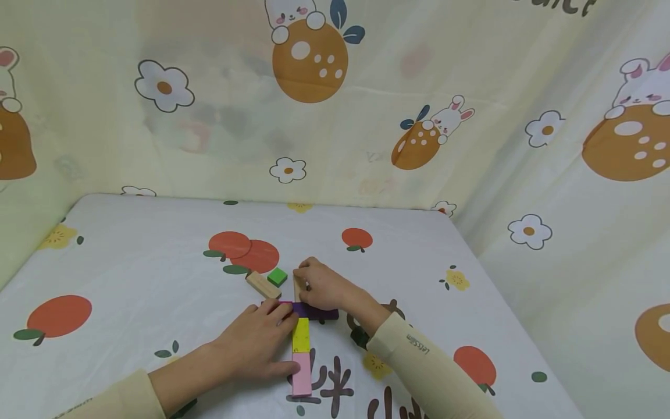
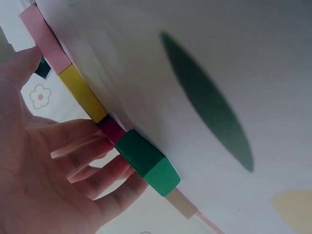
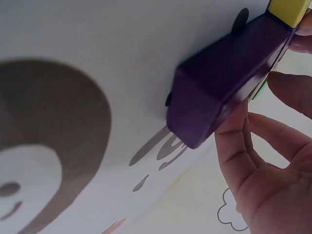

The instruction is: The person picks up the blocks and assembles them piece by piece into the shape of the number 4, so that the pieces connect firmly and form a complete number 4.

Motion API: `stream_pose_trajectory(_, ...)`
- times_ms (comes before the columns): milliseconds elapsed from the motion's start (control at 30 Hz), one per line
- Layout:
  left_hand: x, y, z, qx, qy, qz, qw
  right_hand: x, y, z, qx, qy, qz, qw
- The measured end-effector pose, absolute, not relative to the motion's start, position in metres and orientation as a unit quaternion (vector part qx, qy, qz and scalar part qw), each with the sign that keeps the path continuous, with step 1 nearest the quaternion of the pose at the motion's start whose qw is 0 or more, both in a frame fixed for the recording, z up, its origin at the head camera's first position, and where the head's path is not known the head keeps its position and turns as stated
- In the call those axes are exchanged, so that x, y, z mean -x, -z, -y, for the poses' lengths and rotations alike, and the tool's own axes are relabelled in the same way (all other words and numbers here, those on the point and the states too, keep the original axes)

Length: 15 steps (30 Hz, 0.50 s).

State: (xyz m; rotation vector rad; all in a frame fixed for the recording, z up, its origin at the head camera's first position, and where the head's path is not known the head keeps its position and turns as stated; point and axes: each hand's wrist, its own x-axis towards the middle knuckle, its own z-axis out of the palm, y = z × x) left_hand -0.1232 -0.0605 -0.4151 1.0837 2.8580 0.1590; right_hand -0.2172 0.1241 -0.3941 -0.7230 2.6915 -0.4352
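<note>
A pink block point(image 1: 301, 374) and a yellow block point(image 1: 300, 335) lie end to end in a line. At the line's far end a purple block point(image 1: 314, 311) lies crosswise, with a magenta block point(image 2: 112, 131) to its left. My left hand point(image 1: 256, 343) rests along these blocks, its thumb at the pink one and its fingertips by the magenta one. A green block point(image 2: 147, 162) sits beside those fingertips in the left wrist view. My right hand point(image 1: 324, 285) pinches a plain wooden block point(image 1: 297, 288) just behind the purple block; its fingers partly cover it.
Behind my left hand lie another plain wooden block point(image 1: 263, 285) and a small green block point(image 1: 277, 277). The table point(image 1: 157, 250) has a white cloth printed with fruit. A patterned curtain point(image 1: 220, 116) hangs behind and at the sides.
</note>
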Motion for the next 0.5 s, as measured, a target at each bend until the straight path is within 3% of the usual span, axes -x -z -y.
stream_pose_trajectory(500, 0.1234, 0.4157, 0.0614, -0.36, -0.041, -0.931, 0.028, 0.2149, 0.3913, -0.1234, 0.236, 0.179, -0.938, 0.179)
